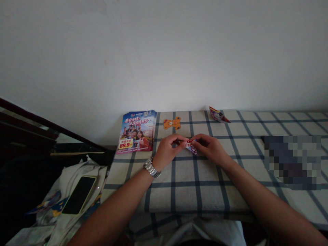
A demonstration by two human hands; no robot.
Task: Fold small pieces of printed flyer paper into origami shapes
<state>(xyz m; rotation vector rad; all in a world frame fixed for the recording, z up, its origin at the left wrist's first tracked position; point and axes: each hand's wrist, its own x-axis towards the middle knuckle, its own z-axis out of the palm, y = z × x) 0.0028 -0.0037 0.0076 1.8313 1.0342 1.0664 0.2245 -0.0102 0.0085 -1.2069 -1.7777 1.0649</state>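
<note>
Between my two hands is a small folded piece of printed paper (191, 146), white, red and purple, raised a little over the checked cloth. My left hand (169, 150), with a silver watch at the wrist, pinches its left side. The right side is gripped by the thumb and fingers of my right hand (211, 147). Beyond them, near the wall, rests another folded paper piece (219, 115) with a pointed shape. An orange bear-shaped cutout (172, 123) lies flat just past my left hand.
A stack of printed flyers (138, 131) lies at the table's left rear. Blue-and-white checked cloth (184, 191) covers the table, which meets a white wall behind. Left and lower, a phone (80, 194) rests on a white bag (58, 218). A blurred-out dark item (292, 164) lies at right.
</note>
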